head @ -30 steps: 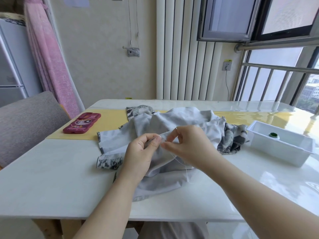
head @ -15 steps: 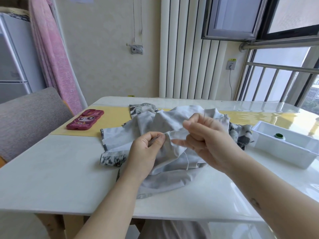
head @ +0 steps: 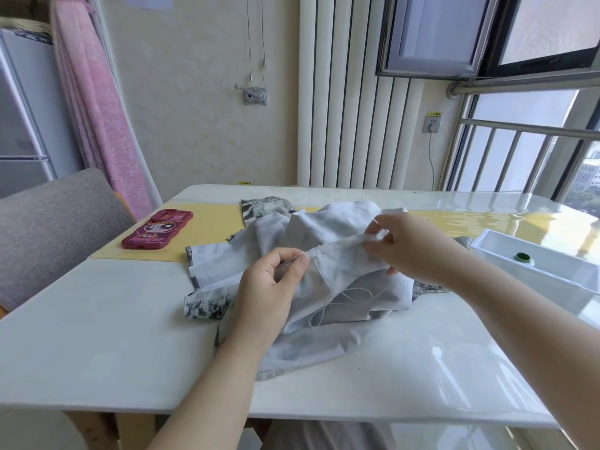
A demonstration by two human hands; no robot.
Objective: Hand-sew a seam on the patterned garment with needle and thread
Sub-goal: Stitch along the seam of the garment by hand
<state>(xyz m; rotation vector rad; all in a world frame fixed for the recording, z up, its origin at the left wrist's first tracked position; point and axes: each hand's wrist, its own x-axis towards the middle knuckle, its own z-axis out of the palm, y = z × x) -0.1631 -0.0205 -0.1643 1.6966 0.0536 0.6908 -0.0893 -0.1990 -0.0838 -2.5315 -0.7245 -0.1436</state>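
**Seam edge held taut between two pinches, thread slack**

Mid-desk [head: 97, 319] lies the garment [head: 341, 222], heaped, its far part over the yellow mat [head: 211, 228]. The pale reverse side is up and the print shows at the hems. Thumb and forefinger of the left hand [head: 271, 284] pinch the folded edge. Further right along that edge the right hand [head: 415, 246] pinches too, lifting it so the strip runs taut between them. White thread [head: 349, 292] drops from near the left pinch and lies in loose loops on the cloth below. The needle is too small to make out, so I cannot tell which hand has it.

Judged step: between stitches, smoothing or checking the seam line. The next move likely calls for drawing the slack through without tangling the loops, then a stitch set close beside the last. A phone [head: 157, 233] sits toward the left edge and a tray [head: 552, 271] at the right edge.
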